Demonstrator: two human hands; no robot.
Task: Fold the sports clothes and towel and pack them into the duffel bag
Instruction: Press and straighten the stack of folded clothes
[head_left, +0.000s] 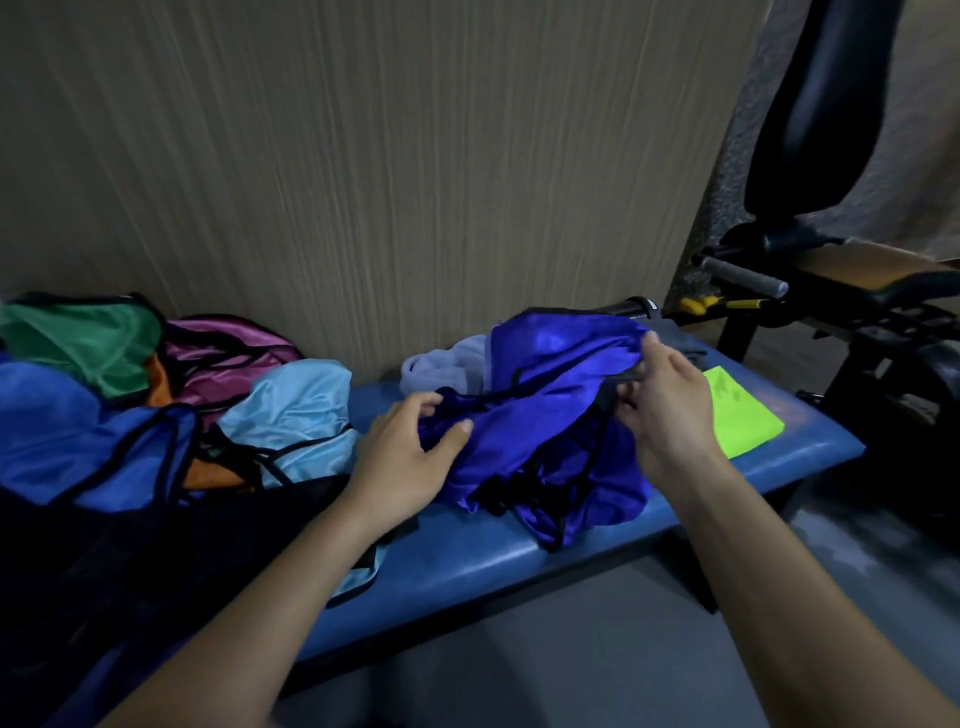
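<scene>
Both hands (410, 447) (665, 400) gripping purple garment (545, 415)

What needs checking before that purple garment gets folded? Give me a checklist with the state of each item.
1. Left hand grips the purple garment: ok, thumb and fingers curl round a bunch of the cloth.
2. Right hand grips it: ok, fingers pinch its upper edge.
3. Garment spread flat: not ok, it lies crumpled with its black trim tangled.
4. Free bench surface to fold on: ok, bare blue padding shows in front of the garment.
5. Garment clear of other things: not ok, it lies against the pale cloth behind it and next to the yellow-green sheet.
6. Duffel bag ready and open: cannot tell, none can be made out for certain.
</scene>
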